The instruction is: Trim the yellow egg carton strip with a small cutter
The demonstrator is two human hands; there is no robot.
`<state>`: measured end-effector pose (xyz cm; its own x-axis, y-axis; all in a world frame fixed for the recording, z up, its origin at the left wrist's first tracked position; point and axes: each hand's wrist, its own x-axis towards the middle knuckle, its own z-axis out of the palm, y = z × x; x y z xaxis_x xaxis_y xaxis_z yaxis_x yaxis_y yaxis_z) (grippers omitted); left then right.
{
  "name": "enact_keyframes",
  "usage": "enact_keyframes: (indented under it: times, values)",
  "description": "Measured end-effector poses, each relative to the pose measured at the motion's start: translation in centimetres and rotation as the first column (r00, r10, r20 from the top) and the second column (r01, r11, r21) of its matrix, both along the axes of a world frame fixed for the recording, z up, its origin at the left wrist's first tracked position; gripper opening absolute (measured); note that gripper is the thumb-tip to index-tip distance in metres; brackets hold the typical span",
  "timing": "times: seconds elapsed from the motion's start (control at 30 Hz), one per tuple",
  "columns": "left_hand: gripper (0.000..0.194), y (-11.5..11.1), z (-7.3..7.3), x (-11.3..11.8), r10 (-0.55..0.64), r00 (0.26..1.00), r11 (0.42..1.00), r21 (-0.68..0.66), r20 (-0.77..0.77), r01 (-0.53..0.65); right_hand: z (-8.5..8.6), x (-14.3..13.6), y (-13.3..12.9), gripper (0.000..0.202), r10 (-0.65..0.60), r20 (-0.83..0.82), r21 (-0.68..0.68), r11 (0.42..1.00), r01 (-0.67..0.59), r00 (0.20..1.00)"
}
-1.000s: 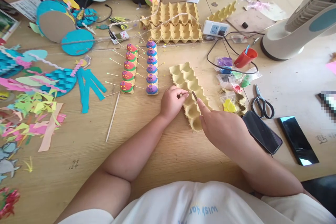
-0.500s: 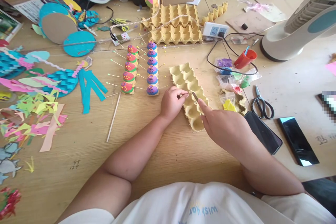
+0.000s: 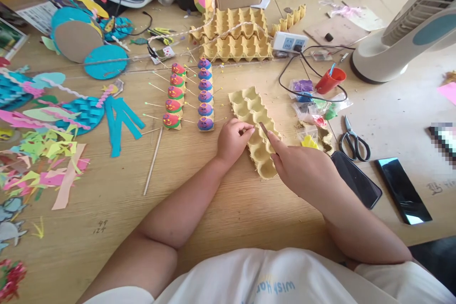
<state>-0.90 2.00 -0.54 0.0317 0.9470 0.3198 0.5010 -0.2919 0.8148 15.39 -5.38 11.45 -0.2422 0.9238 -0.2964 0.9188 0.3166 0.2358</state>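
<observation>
A pale yellow egg carton piece (image 3: pixel 261 116) with two rows of cups lies slantwise in front of me. My left hand (image 3: pixel 233 140) rests on its left edge, thumb and index finger pinched together near the middle; anything between them is too small to name. My right hand (image 3: pixel 302 166) grips a thin dark blade (image 3: pixel 263 128), its index finger stretched along it, with the tip over the carton's middle. To the left stand two painted egg carton strips, one of red and green caterpillar faces (image 3: pixel 175 92), one of purple and blue faces (image 3: pixel 205 97), with pins stuck in them.
Scissors (image 3: pixel 351 140) and two phones (image 3: pixel 357 178) lie right of my right hand. Beyond are a red cup (image 3: pixel 330 80), clay bags, a power strip (image 3: pixel 290 42) and a fan (image 3: pixel 388 52). Egg trays (image 3: pixel 235 47) lie behind; paper crafts (image 3: pixel 85 111) and a stick (image 3: pixel 153 161) lie left.
The view has shifted slightly. Both hands keep nearly the same place and hold on the carton. A blurred reddish and grey object has appeared at the top right, above the fan.
</observation>
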Motion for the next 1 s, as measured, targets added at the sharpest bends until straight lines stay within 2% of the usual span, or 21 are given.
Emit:
enact_keyframes:
  times: [0.27,0.63,1.0]
  values:
    - [0.007,0.1,0.0,0.0,-0.003,1.0,1.0,0.002,-0.006,0.003,-0.6,0.2,-0.4,0.059,0.036,-0.015,0.048,0.998,-0.035,0.999]
    - [0.005,0.2,-0.2,-0.1,-0.002,1.0,1.0,-0.006,-0.006,0.002,-0.5,-1.5,0.0,0.059,0.009,0.029,-0.04,0.999,-0.008,1.0]
    - [0.005,0.1,0.1,-0.1,-0.005,1.0,1.0,-0.017,-0.024,0.004,-0.6,-1.3,0.2,0.06,0.0,0.025,-0.061,0.998,0.002,1.0]
